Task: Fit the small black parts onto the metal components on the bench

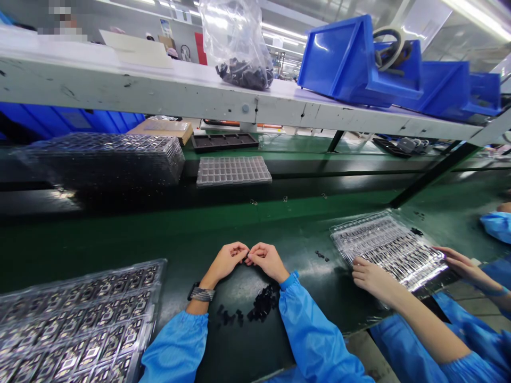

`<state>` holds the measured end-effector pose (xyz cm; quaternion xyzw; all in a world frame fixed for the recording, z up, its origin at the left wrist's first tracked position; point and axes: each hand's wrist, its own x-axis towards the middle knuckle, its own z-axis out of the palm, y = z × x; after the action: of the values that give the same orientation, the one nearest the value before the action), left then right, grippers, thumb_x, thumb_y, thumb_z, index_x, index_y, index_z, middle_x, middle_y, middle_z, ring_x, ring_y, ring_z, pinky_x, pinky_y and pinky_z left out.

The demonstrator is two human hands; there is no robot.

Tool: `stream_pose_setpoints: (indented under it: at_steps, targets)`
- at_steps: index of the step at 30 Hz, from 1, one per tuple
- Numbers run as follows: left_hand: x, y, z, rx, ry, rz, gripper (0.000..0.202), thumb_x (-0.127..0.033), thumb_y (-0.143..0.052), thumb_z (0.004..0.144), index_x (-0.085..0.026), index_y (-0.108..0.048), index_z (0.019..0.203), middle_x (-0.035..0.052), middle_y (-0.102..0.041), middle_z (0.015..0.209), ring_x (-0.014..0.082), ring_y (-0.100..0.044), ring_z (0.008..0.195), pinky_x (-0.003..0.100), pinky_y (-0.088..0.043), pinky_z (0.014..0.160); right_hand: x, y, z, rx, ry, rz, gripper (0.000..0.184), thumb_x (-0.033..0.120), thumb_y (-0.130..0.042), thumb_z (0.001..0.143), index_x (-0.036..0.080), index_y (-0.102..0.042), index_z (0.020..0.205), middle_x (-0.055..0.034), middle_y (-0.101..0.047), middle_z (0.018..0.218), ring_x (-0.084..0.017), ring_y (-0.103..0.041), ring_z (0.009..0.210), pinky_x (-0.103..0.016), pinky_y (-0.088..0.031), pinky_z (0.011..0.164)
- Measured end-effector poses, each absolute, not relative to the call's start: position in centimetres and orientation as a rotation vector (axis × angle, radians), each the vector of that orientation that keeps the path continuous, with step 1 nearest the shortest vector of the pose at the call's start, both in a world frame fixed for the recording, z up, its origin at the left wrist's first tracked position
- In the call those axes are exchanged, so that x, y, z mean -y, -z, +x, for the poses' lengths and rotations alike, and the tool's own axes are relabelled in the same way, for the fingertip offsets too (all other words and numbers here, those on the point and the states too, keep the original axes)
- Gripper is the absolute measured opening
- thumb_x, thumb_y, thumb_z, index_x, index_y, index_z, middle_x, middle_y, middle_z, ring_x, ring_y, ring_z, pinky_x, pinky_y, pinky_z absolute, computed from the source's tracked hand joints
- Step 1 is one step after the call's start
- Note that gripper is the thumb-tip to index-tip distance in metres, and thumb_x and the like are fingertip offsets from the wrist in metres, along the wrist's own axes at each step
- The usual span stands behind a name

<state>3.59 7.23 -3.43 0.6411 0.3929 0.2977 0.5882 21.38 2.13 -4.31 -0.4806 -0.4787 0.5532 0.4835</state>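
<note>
My left hand (230, 260) and my right hand (265, 259) meet fingertip to fingertip over the green table (179, 234). Both are pinched closed around a tiny dark piece (246, 257), mostly hidden by the fingers. Just below, near my right sleeve, lies a loose pile of small black parts (263, 304), with a few more black parts (229, 316) scattered to its left. To the left of my forearm rests a clear plastic tray (163, 266) with rows of small circuit boards in its pockets.
At right, a co-worker's hands (373, 276) hold another clear tray of parts (339, 234). Stacked trays (120, 159) and a clear compartment tray (233, 170) stand behind. A shelf (167, 88) crosses above, bearing blue bins (339, 58) and a plastic bag of dark parts (243, 72).
</note>
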Motion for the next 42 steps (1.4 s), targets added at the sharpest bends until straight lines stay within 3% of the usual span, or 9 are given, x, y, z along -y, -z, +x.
stream_pose_setpoints:
  at_steps: [9, 15, 21, 25, 31, 34, 37, 42]
  targets:
    - [-7.3, 3.6, 3.6, -0.911, -0.700, 1.491, 0.036, -0.050, -0.071, 0.078, -0.015, -0.070, 0.086, 0.0027, -0.066, 0.070, 0.0160, -0.059, 0.064, 0.029, -0.048, 0.067, -2.2, 4.7, 21.3, 1.167, -1.364, -1.156, 0.046, 0.056, -0.085, 0.071, 0.017, -0.063, 0.081, -0.0064, -0.076, 0.073, -0.022, -0.075, 0.069, -0.035, -0.059, 0.070]
    - [-7.4, 3.4, 3.6, -0.928, -0.705, 1.500, 0.038, -0.051, -0.071, 0.078, -0.015, -0.071, 0.087, 0.0023, -0.065, 0.069, 0.0156, -0.057, 0.063, 0.029, -0.046, 0.064, -2.6, 5.1, 21.4, 1.183, -1.352, -1.177, 0.044, 0.054, -0.083, 0.072, 0.017, -0.063, 0.082, -0.0053, -0.075, 0.070, -0.020, -0.074, 0.065, -0.028, -0.053, 0.061]
    - [-7.6, 3.6, 3.6, -1.002, -0.737, 1.473, 0.041, -0.054, -0.071, 0.075, -0.014, -0.070, 0.086, 0.0009, -0.062, 0.064, 0.0141, -0.055, 0.058, 0.027, -0.044, 0.059, -2.9, 5.0, 21.2, 1.154, -1.375, -1.156, 0.040, 0.050, -0.083, 0.072, 0.016, -0.063, 0.079, -0.0055, -0.075, 0.069, -0.018, -0.072, 0.062, -0.026, -0.050, 0.058]
    - [-9.1, 3.6, 4.6, -1.122, -0.836, 1.388, 0.044, -0.054, -0.073, 0.071, -0.014, -0.069, 0.087, 0.0009, -0.062, 0.065, 0.0117, -0.051, 0.050, 0.024, -0.037, 0.047, -3.1, 5.1, 21.0, 1.129, -1.390, -1.133, 0.040, 0.049, -0.083, 0.070, 0.016, -0.062, 0.078, -0.0060, -0.075, 0.070, -0.017, -0.071, 0.059, -0.025, -0.048, 0.057]
    - [-14.1, 2.2, 10.3, -1.264, -0.996, 1.481, 0.040, -0.052, -0.066, 0.078, -0.014, -0.068, 0.092, 0.0014, -0.063, 0.067, 0.0116, -0.053, 0.052, 0.023, -0.041, 0.050, -3.4, 5.3, 20.9, 1.107, -1.402, -1.128, 0.038, 0.047, -0.083, 0.069, 0.016, -0.061, 0.077, -0.0045, -0.074, 0.068, -0.016, -0.069, 0.057, -0.025, -0.049, 0.057]
    - [-17.4, 1.8, 14.5, -1.391, -0.863, 1.603, 0.032, -0.045, -0.066, 0.081, -0.015, -0.069, 0.090, 0.0055, -0.069, 0.073, 0.0158, -0.062, 0.059, 0.026, -0.048, 0.058, -3.7, 5.7, 20.7, 1.087, -1.437, -1.105, 0.036, 0.044, -0.083, 0.068, 0.016, -0.061, 0.077, -0.0026, -0.072, 0.066, -0.016, -0.068, 0.057, -0.025, -0.051, 0.058]
    - [-20.7, 1.7, 18.3, -1.506, -0.777, 1.668, 0.023, -0.039, -0.070, 0.080, -0.017, -0.069, 0.085, 0.0109, -0.074, 0.082, 0.0247, -0.070, 0.080, 0.033, -0.052, 0.073, -4.0, 6.1, 20.5, 1.043, -1.452, -1.104, 0.037, 0.043, -0.085, 0.065, 0.017, -0.062, 0.078, 0.0002, -0.069, 0.062, -0.017, -0.068, 0.057, -0.026, -0.052, 0.059]
    - [-24.3, 1.3, 22.9, -1.689, -0.674, 1.752, 0.035, -0.043, -0.077, 0.076, -0.014, -0.068, 0.094, 0.0281, -0.070, 0.117, 0.0450, -0.062, 0.119, 0.051, -0.049, 0.093, -4.3, 6.7, 20.3, 1.083, -1.375, -1.042, 0.039, 0.046, -0.088, 0.063, 0.017, -0.071, 0.081, -0.0017, -0.074, 0.074, -0.022, -0.072, 0.068, -0.030, -0.055, 0.065]
